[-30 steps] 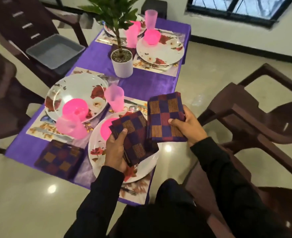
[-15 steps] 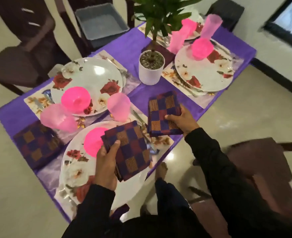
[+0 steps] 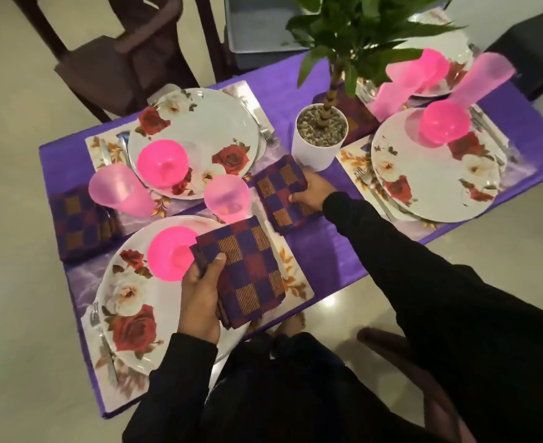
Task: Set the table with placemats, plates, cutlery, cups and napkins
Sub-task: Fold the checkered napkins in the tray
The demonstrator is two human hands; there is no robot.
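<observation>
Pinching one folded checked napkin [image 3: 283, 195] with my right hand [image 3: 310, 194], I press it onto the purple tablecloth [image 3: 324, 257] just below the white plant pot [image 3: 319, 145]. My left hand [image 3: 201, 302] grips the remaining napkins [image 3: 244, 270], farther below that pot, over the near plate [image 3: 126, 295].

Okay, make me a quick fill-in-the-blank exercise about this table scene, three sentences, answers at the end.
1. The right hand grips a checked napkin beside the white ____ of the plant.
2. The left hand holds napkins over the near floral ____.
3. The tablecloth is ____ in colour.

Missing words: pot; plate; purple
</observation>
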